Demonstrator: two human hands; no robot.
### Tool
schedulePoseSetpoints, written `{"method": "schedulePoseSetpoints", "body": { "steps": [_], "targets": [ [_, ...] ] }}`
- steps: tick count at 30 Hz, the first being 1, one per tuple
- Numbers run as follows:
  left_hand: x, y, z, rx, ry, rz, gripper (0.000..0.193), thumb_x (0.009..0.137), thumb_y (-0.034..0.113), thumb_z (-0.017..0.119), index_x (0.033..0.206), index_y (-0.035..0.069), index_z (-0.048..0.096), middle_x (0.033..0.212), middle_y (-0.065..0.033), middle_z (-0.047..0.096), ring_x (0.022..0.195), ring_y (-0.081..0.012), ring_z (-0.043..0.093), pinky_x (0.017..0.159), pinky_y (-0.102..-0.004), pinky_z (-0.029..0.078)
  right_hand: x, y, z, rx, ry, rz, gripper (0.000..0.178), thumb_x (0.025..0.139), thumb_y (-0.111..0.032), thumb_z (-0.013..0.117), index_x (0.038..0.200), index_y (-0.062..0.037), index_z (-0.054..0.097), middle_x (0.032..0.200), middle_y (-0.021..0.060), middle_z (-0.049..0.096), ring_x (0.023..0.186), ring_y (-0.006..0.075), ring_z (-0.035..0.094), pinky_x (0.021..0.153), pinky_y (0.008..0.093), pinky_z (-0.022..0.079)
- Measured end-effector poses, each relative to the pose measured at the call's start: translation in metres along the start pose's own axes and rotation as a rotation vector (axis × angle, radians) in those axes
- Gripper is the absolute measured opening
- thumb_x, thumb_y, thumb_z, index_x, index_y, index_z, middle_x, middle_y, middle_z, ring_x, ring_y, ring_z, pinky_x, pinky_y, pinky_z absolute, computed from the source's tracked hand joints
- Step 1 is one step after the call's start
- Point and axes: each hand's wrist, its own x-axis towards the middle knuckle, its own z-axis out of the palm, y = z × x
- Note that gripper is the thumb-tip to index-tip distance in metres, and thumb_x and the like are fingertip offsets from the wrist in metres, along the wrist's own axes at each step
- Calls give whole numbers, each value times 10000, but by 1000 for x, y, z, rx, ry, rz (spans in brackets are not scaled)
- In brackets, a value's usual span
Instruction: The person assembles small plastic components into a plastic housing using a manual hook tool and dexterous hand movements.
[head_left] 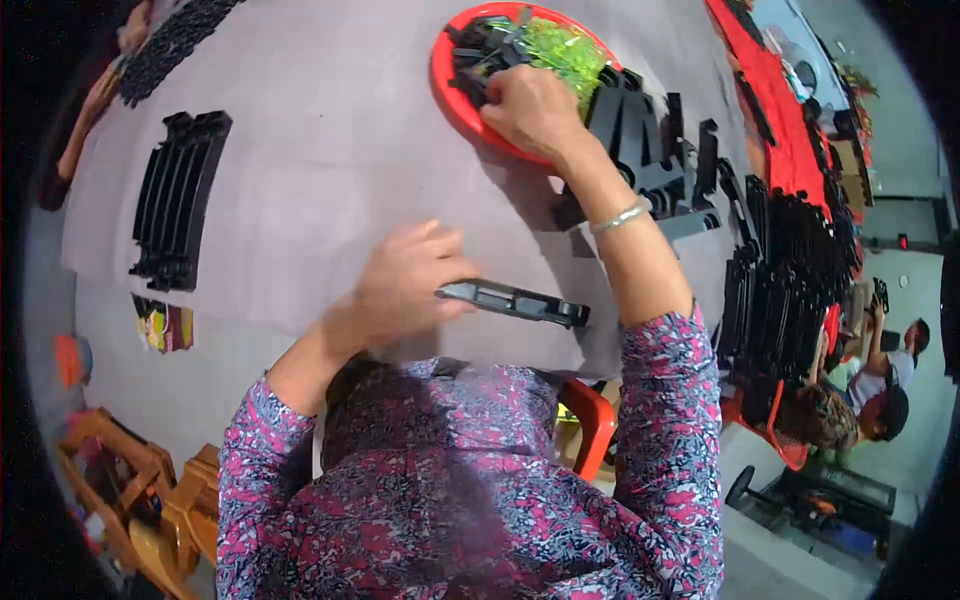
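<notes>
My left hand (415, 270), slightly blurred, grips one end of a long black plastic part (515, 302) just above the near edge of the table. The part has a hollow, slotted side and points to the right. My right hand (535, 110) reaches into a red oval basin (450, 95) at the far side, its fingers pinched together. Small black plastic pieces (485, 45) fill the basin's left side, with shiny yellow-green pieces (565, 55) on its right. What the right fingertips hold is hidden among the pieces.
Several long black parts (180, 200) lie in a row at the left. Loose black parts (640, 130) are heaped right of the basin, with more stacked (790, 270) beyond. Another person's arms (90, 110) show at the far left. A red chair (592, 430) stands beside me.
</notes>
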Motion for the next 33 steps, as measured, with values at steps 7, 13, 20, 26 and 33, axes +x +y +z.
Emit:
{"method": "schedulePoseSetpoints", "body": {
  "steps": [7, 13, 20, 26, 33],
  "targets": [
    [7, 1, -1, -28, 29, -21, 313, 570, 160, 817, 838, 78, 678, 772, -64, 534, 754, -275, 528, 684, -398, 439, -2, 6, 3, 29, 36, 39, 221, 728, -194, 692, 832, -2, 724, 869, 249, 694, 864, 409, 692, 793, 484, 570],
    [4, -1, 0, -17, 59, -23, 309, 552, 138, 830, 819, 69, 691, 741, -45, 535, 725, -244, 517, 649, -379, 426, -5, 5, 7, 73, 101, 38, 236, 724, -227, 669, 813, -18, 734, 843, 240, 696, 834, 410, 692, 786, 482, 566],
    [4, 1, -1, -18, -6, -45, 302, 616, 211, 799, 876, 112, 681, 809, -58, 541, 836, -277, 554, 737, -413, 459, -6, 28, -3, 310, 46, 91, 216, 753, -257, 701, 844, -66, 742, 745, 166, 678, 721, 267, 669, 713, 380, 531],
    [4, -1, 4, -2, 55, 17, 305, 612, 190, 806, 872, 93, 679, 768, -54, 530, 767, -263, 534, 700, -393, 444, -11, 54, -22, 456, 337, 232, 214, 872, -208, 692, 914, -2, 730, 752, 38, 694, 691, 93, 614, 652, 258, 490],
    [0, -4, 3, 4, 67, 12, 305, 609, 196, 806, 872, 105, 683, 772, -47, 530, 772, -254, 534, 704, -394, 444, -10, 67, -27, 428, 289, 224, 182, 875, -173, 686, 923, 0, 714, 741, 32, 672, 683, 100, 602, 669, 255, 486]
  ]
}}
